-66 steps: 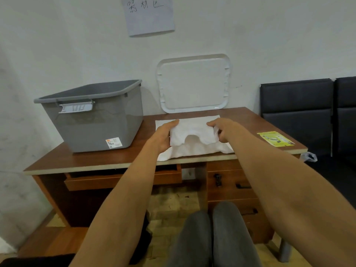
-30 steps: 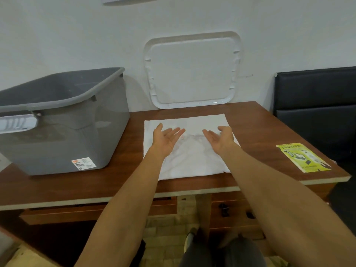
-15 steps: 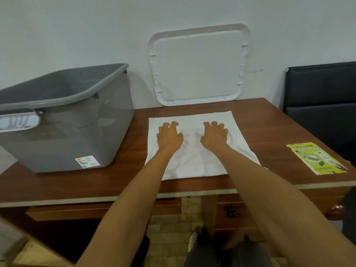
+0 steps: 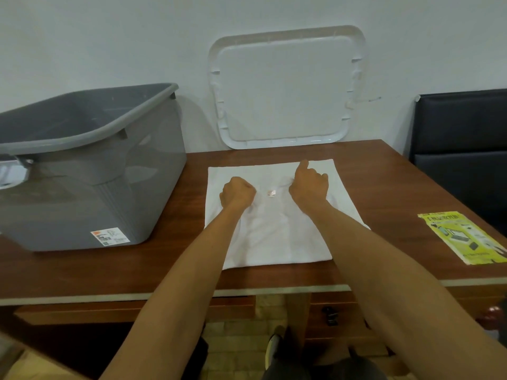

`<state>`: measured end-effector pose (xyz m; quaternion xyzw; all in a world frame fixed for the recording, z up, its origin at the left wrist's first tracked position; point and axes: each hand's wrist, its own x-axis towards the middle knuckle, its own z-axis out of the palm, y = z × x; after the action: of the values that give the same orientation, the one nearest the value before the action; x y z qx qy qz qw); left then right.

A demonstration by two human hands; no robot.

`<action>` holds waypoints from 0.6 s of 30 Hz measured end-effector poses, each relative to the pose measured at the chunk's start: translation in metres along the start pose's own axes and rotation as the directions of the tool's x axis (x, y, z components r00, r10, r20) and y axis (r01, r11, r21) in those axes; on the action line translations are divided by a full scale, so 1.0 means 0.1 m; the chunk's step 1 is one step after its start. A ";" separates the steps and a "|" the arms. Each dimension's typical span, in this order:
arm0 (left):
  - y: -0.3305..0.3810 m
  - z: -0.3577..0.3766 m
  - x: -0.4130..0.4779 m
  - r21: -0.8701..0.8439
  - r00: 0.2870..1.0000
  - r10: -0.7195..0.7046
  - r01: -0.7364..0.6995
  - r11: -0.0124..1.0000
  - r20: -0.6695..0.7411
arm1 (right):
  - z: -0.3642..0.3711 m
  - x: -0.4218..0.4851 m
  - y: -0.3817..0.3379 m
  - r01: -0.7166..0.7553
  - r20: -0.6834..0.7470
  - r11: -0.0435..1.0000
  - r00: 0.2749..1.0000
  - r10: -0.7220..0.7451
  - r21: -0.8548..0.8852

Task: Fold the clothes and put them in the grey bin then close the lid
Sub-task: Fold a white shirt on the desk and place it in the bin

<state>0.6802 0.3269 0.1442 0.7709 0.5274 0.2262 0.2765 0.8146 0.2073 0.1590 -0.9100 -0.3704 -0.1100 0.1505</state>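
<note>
Shirt [image 4: 274, 237] lies spread mid-frame on the desk [image 4: 384, 165]. Left hand [image 4: 237, 193] and right hand [image 4: 309, 187], flat a moment ago, now clutch its cloth near the collar. Bin [image 4: 109, 171] stands open at left.

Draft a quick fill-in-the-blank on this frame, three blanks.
The grey bin stands to the ___ of the white garment.
The white lid leans against the ___.
The yellow leaflet lies on the table's ___ side.
Missing: left; wall; right.
</note>
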 end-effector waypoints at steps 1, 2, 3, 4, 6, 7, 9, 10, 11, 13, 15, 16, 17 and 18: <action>-0.01 0.00 0.01 -0.017 1.000 0.018 -0.019 1.000 -0.023 | -0.02 0.04 0.01 -0.015 -0.035 1.000 0.999 0.015 -0.019; -0.01 -0.01 0.00 -0.026 0.998 0.031 -0.032 0.999 -0.048 | -0.05 0.08 0.01 -0.034 -0.070 0.999 0.997 0.031 -0.040; -0.01 -0.02 -0.02 -0.024 0.996 0.038 -0.039 0.999 -0.078 | -0.08 0.11 0.00 -0.061 -0.094 0.997 0.994 0.056 -0.054; -0.01 -0.04 -0.05 -0.017 0.992 0.039 -0.041 0.999 -0.116 | -0.11 0.13 -0.02 -0.092 -0.107 0.994 0.991 0.086 -0.053; -0.02 -0.06 -0.10 -0.004 0.982 0.034 -0.036 0.999 -0.187 | -0.13 0.16 -0.05 -0.141 -0.083 0.990 0.987 0.139 -0.022; -0.03 -0.07 -0.12 0.002 0.979 0.033 -0.034 0.999 -0.199 | -0.12 0.16 -0.06 -0.152 -0.044 0.988 0.988 0.151 -0.009; -0.06 -0.05 -0.15 0.001 0.984 0.023 -0.023 1.000 -0.177 | -0.04 0.13 -0.07 -0.144 0.061 0.989 0.988 0.142 0.023; -0.08 -0.04 -0.17 -0.001 0.987 0.019 -0.019 1.000 -0.162 | 0.01 0.10 -0.07 -0.134 0.100 0.990 0.987 0.129 0.047; -0.08 -0.04 -0.19 0.003 0.987 0.026 -0.026 1.000 -0.158 | 0.05 0.07 -0.07 -0.122 0.119 0.990 0.986 0.114 0.069; -0.06 -0.03 -0.26 0.055 0.977 0.110 -0.102 0.993 -0.182 | 0.11 -0.02 -0.05 -0.068 0.109 0.996 0.992 0.061 0.064; -0.04 0.00 -0.35 0.142 0.949 0.257 -0.233 0.962 -0.184 | 0.14 -0.12 -0.02 0.016 0.079 1.000 0.997 -0.017 0.018; -0.03 0.03 -0.40 0.183 0.934 0.325 -0.297 0.937 -0.146 | 0.14 -0.17 0.00 0.050 0.078 0.999 0.996 -0.050 0.005; -0.02 0.06 -0.45 0.223 0.923 0.375 -0.350 0.910 -0.080 | 0.13 -0.23 0.02 0.075 0.089 0.997 0.993 -0.075 -0.002; -0.02 0.08 -0.51 0.263 0.914 0.405 -0.391 0.882 0.001 | 0.12 -0.29 0.03 0.092 0.105 0.996 0.990 -0.091 -0.007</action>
<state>0.6669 0.2784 0.1340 0.8855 0.3899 0.2287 0.1073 0.7981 0.1908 0.1385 -0.8975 -0.4183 -0.0711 0.1201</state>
